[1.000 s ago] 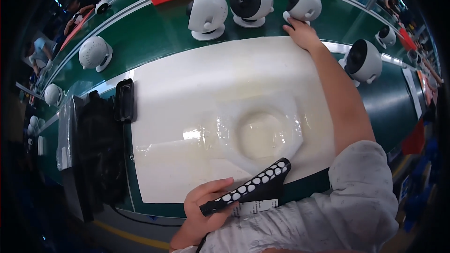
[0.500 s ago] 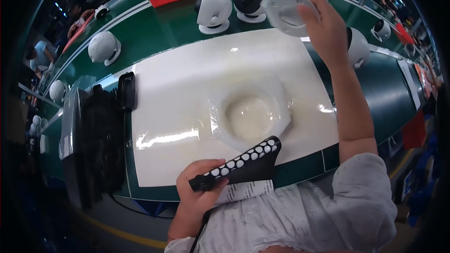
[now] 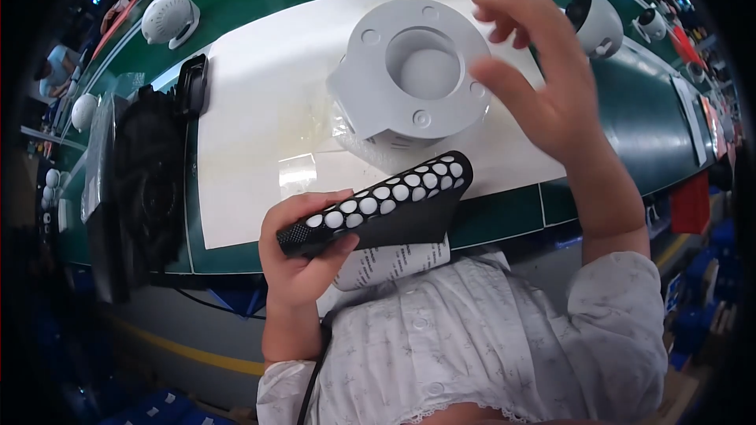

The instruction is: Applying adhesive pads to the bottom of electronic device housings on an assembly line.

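Observation:
My left hand [image 3: 303, 256] grips one end of a folded black sheet with rows of round white dots [image 3: 378, 201]. White backing paper with print [image 3: 394, 266] hangs beneath the sheet, close to my shirt. At the middle of the white mat [image 3: 252, 134], a white plastic housing [image 3: 366, 83] sits face down on the clear-wrapped white ring support [image 3: 378, 156]. Its flat underside faces up, with a round recess and several small circular dimples around it. To the right of the housing, my right hand [image 3: 543, 79] hovers with fingers apart, holding nothing.
A black bag-like bundle [image 3: 150, 181] and a small black tray [image 3: 191, 85] lie left of the mat. White rounded devices on stands line the far side, one [image 3: 170, 19] at left and another [image 3: 596, 24] at right. A red bin [image 3: 691, 203] is at far right.
My right hand has brought the white housing from the back right onto the ring support and let go of it. My left hand still holds the dotted sheet. The whole view has shifted.

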`<state>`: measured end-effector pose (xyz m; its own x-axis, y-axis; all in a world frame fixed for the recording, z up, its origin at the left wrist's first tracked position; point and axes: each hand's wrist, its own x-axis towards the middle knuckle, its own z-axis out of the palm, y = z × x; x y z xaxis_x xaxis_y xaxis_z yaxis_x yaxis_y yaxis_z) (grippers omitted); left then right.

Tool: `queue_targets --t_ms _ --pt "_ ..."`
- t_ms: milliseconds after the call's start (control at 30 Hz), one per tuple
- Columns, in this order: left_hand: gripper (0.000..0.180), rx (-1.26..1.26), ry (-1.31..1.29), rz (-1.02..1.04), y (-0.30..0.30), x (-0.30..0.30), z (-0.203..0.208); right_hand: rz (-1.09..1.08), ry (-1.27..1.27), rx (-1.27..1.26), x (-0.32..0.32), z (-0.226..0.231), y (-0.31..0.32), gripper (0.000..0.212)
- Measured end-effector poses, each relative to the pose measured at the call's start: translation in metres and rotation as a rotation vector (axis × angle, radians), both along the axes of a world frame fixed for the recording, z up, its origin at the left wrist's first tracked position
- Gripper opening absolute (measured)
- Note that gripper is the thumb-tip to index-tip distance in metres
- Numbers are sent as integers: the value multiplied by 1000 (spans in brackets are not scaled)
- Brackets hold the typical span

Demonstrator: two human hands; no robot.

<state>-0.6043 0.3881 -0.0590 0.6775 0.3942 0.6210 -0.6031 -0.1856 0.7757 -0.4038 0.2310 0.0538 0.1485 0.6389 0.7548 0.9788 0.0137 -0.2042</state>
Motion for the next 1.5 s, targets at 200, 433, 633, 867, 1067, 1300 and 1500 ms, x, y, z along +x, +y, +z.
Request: queue_targets --t_ms 200,433,633,867,1067,1300,1500 --pt "46 -108 -95 -50 -12 6 2 270 101 -74 -40 -33 -23 37" --pt "18 -304 65 70 -25 10 20 145 329 -9 -53 -48 -32 29" --pt "18 99 37 165 -27 19 20 205 205 25 -38 -41 -39 29" --pt "16 240 94 202 -33 14 28 127 -235 225 -48 -50 -36 24" --pt "18 367 85 213 -35 20 27 186 -80 228 -54 -49 -32 29" --pt "18 358 256 242 -41 24 34 393 -64 255 -50 -49 -34 27" --pt "16 351 213 153 -42 29 40 763 186 33 -48 -38 -18 38"
